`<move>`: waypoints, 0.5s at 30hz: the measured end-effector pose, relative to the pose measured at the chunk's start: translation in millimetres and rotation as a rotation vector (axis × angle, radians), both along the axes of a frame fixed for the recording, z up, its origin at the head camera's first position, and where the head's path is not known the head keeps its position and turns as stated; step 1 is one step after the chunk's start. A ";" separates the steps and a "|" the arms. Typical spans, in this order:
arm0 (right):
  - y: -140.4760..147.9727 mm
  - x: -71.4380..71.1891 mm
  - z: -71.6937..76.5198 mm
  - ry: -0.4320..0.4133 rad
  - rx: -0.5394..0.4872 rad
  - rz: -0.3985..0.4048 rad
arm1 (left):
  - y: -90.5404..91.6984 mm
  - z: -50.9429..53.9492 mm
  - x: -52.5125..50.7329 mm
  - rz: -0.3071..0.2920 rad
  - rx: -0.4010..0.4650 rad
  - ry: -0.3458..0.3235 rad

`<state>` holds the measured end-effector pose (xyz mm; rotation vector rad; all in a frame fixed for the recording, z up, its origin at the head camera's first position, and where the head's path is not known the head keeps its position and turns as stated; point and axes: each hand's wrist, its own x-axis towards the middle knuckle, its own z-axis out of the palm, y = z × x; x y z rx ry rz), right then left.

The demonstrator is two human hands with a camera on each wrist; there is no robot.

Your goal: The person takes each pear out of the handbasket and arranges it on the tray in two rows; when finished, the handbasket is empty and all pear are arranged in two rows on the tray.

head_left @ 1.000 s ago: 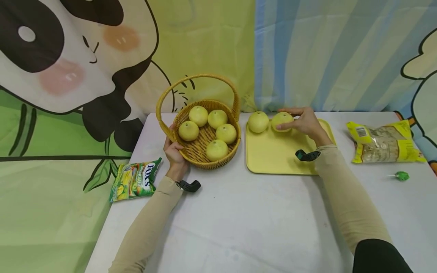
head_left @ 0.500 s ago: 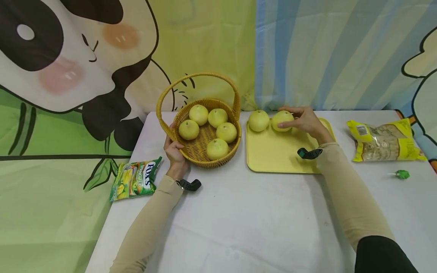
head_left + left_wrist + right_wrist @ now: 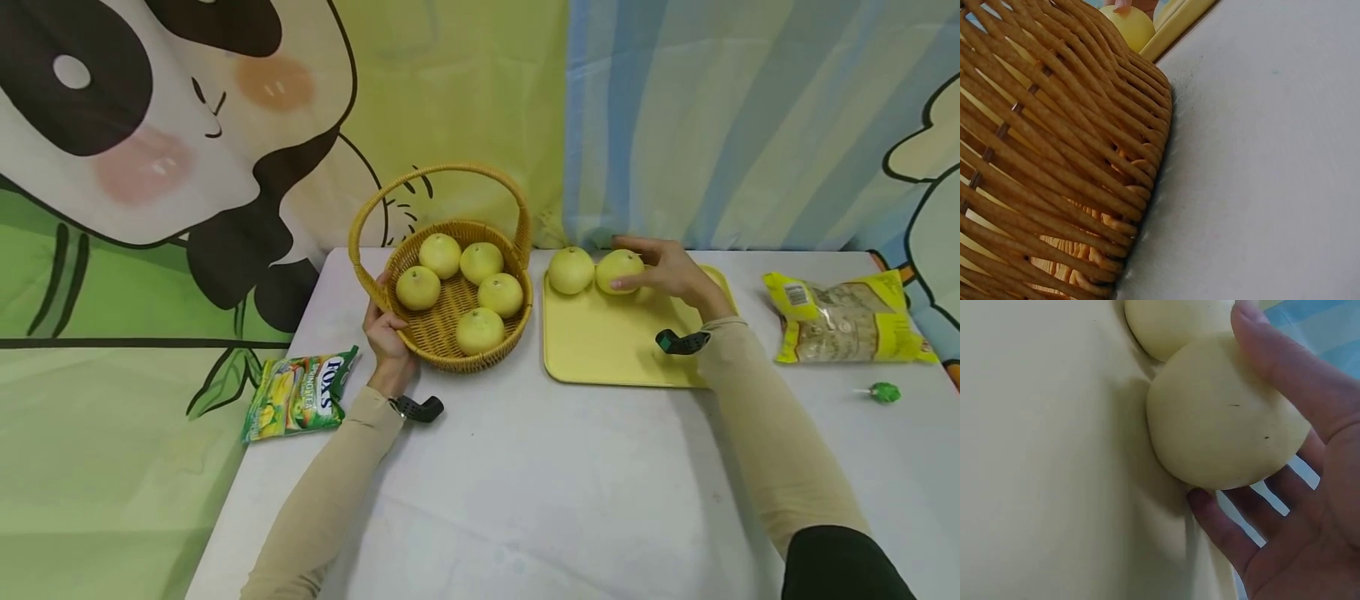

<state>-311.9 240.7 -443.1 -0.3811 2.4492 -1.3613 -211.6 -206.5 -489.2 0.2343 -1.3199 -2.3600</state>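
Observation:
In the head view, the left hand [image 3: 390, 346] grips the left side of a wicker basket [image 3: 431, 333] with a tall handle, its thumb over the rim. Several round pale yellow-green fruits [image 3: 480, 331] lie inside. The basket's woven wall [image 3: 1085, 112] fills the left wrist view's left part, where the hand is hidden. The right hand [image 3: 671, 271] holds a fruit [image 3: 618, 268] on the yellow tray [image 3: 600, 350], near its back edge; another fruit [image 3: 571, 271] sits just left. In the right wrist view, thumb and fingers of the right hand [image 3: 1310, 456] surround the held fruit [image 3: 1216, 419].
A green candy bag [image 3: 296, 396] lies left of the basket on the white table [image 3: 525, 483]. Right of the tray are a yellow clear-windowed packet [image 3: 843, 321] and a small green-wrapped lollipop [image 3: 883, 392]. A printed curtain [image 3: 465, 83] hangs behind the table.
The head view has shifted slightly. The fruit at the right hand now sits a little closer to its neighbour on the tray. The left hand keeps its grip on the basket.

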 end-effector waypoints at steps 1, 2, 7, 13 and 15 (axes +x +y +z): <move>1.0 0.7 1.1 0.007 0.004 0.013 | 0.2 -0.5 -0.2 0.002 -0.003 -0.002; 1.5 1.2 2.8 0.016 0.005 0.026 | 0.7 -0.4 -0.2 0.004 0.002 0.003; -1.3 8.8 24.6 0.081 0.024 0.057 | 1.8 -0.6 -0.5 0.009 0.012 0.016; -17.8 19.7 67.5 0.139 -0.028 0.034 | 1.3 -0.6 -0.9 0.012 -0.010 0.004; -26.5 23.8 78.8 0.155 -0.042 0.038 | 1.0 -0.6 -1.2 0.006 -0.006 0.003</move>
